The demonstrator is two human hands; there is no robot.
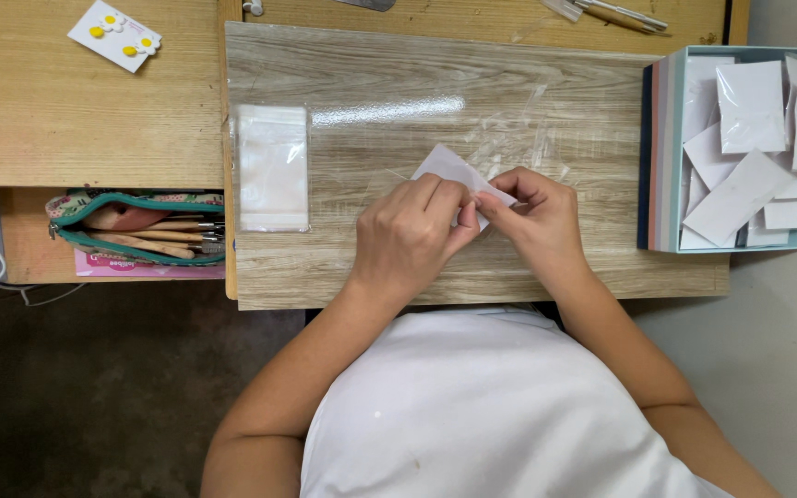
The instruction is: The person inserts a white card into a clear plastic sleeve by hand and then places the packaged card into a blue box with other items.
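Note:
A small white card [449, 166] in a thin clear sleeve sits between my two hands over the wood-grain board [371, 83]. My left hand [412, 231] pinches its near edge with thumb and fingers. My right hand [537, 217] grips the same edge from the right, fingertips touching those of the left. The far corner of the card sticks out beyond my fingers. A stack of clear plastic bags [272, 168] lies flat on the board to the left of my hands.
A pale blue box [661, 148] holding several white cards stands at the right. At the left, a green-zipped pouch [136, 226] of wooden-handled tools lies open. A card with daisy earrings [114, 35] rests at the far left, metal tools [615, 13] at the far edge.

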